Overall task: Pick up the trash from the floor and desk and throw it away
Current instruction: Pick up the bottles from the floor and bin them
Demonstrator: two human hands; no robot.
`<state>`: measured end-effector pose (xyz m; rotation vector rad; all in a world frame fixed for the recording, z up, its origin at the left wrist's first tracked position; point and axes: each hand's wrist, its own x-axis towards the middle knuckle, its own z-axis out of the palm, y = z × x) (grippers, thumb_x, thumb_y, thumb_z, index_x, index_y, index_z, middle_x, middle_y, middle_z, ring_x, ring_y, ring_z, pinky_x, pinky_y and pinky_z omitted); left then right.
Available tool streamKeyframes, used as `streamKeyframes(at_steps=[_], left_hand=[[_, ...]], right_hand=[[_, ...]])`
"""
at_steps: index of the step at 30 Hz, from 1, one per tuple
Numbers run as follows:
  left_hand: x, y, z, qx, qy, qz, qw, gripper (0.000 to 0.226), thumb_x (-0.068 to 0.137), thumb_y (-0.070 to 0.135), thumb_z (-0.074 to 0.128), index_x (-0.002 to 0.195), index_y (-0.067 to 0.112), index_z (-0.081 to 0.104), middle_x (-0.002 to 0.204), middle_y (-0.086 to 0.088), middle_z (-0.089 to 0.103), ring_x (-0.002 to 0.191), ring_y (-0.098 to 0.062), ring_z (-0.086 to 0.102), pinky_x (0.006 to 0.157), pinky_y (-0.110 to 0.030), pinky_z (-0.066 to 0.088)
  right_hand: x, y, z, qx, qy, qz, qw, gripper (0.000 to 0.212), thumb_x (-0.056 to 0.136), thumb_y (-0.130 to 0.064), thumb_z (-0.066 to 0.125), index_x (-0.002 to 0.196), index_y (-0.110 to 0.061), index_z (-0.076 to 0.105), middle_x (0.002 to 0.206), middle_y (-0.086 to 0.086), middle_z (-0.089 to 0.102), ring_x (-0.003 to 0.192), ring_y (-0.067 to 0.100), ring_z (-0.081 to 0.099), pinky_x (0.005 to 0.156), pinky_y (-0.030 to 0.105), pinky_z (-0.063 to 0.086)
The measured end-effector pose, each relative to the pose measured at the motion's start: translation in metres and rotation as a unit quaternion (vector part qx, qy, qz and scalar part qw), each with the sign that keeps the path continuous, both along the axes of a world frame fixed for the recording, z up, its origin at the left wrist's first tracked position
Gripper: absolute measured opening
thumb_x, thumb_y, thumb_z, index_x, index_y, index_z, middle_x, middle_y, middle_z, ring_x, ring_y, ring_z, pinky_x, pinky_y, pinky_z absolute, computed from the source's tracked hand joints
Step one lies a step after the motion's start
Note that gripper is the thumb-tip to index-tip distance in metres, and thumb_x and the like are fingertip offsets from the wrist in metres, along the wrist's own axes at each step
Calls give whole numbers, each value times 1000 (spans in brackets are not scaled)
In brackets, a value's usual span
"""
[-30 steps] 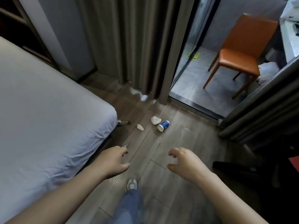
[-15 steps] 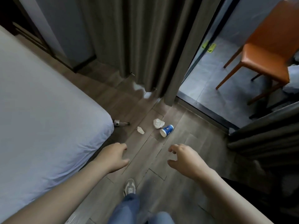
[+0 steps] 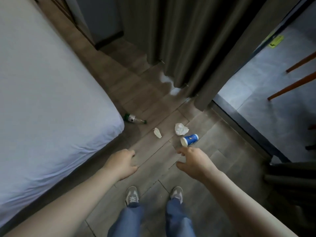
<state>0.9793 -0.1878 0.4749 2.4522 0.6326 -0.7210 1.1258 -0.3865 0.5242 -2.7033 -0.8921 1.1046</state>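
While both hands hover empty above the wooden floor (image 3: 218,144), I can read the litter well enough to plan the grabs. The right hand (image 3: 195,159) is spread and relaxed, its forefinger pointing at the blue paper cup (image 3: 189,139), which lies on its side just ahead of the fingertips with its open mouth turned toward me; I cannot tell whether finger and rim touch. The left hand (image 3: 122,162) is loosely curled round nothing, near the corner of the bed (image 3: 51,103). Just beyond the cup sits a crumpled white tissue (image 3: 181,129), a smaller paper scrap (image 3: 157,133) lies to its left, and a green bottle (image 3: 135,119) lies on its side at the bed's corner, neck pointing right. I judge the cup light, easily crushed and liable to roll, so I would pinch it across the rim or wrap its wall gently. Tissue and scrap should be soft and nearly weightless: a plain pinch from above. The bottle looks heaviest, hard, slippery and perhaps breakable; I would close round its body, not the neck. No bin shows.
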Motion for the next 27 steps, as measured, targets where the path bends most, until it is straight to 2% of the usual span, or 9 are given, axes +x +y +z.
streamKeyframes(at_steps=[5, 12, 15, 18, 23, 27], left_hand=[[6, -4, -84, 5, 15, 55, 998, 42, 83, 40, 61, 118, 17, 56, 117, -6, 58, 106, -22, 56, 78, -26, 42], [5, 2, -228, 23, 22, 94, 995, 41, 81, 39, 64, 115, 17, 57, 117, -5, 57, 107, -24, 56, 79, -27, 43], [2, 10, -295, 27, 27, 102, 994, 43, 82, 40, 64, 117, 18, 55, 118, -4, 56, 106, -23, 56, 78, -27, 44], [-3, 21, -364, 37, 35, 104, 993, 50, 82, 40, 64, 125, 18, 50, 120, -4, 53, 107, -23, 55, 80, -29, 46], [-4, 45, -472, 70, 22, 105, 992, 57, 78, 41, 68, 127, 18, 48, 123, -5, 51, 114, -24, 51, 89, -30, 45], [-3, 62, -545, 122, -30, 84, 989, 59, 74, 47, 69, 124, 21, 50, 119, -3, 53, 111, -22, 53, 86, -28, 42]], right_hand=[[32, 18, -89, 23, 12, 17, 1000, 44, 84, -32, 63, 126, -21, 56, 120, 2, 59, 103, 19, 59, 80, 27, 47], [42, 43, -247, 25, 17, 75, 997, 45, 86, -34, 64, 128, -21, 54, 121, 3, 59, 108, 20, 55, 83, 27, 45], [40, 52, -319, 18, 20, 101, 995, 45, 87, -35, 63, 128, -20, 54, 122, 3, 58, 109, 21, 56, 87, 31, 48], [39, 65, -396, 13, 18, 132, 991, 45, 87, -34, 62, 129, -20, 53, 122, 2, 57, 108, 20, 57, 85, 28, 46], [46, 97, -515, 6, -17, 198, 980, 44, 87, -31, 61, 127, -16, 54, 120, 7, 57, 108, 25, 57, 89, 34, 49], [56, 130, -584, 41, 24, 205, 978, 45, 85, -32, 67, 127, -18, 56, 119, 4, 61, 108, 20, 58, 90, 32, 50]])
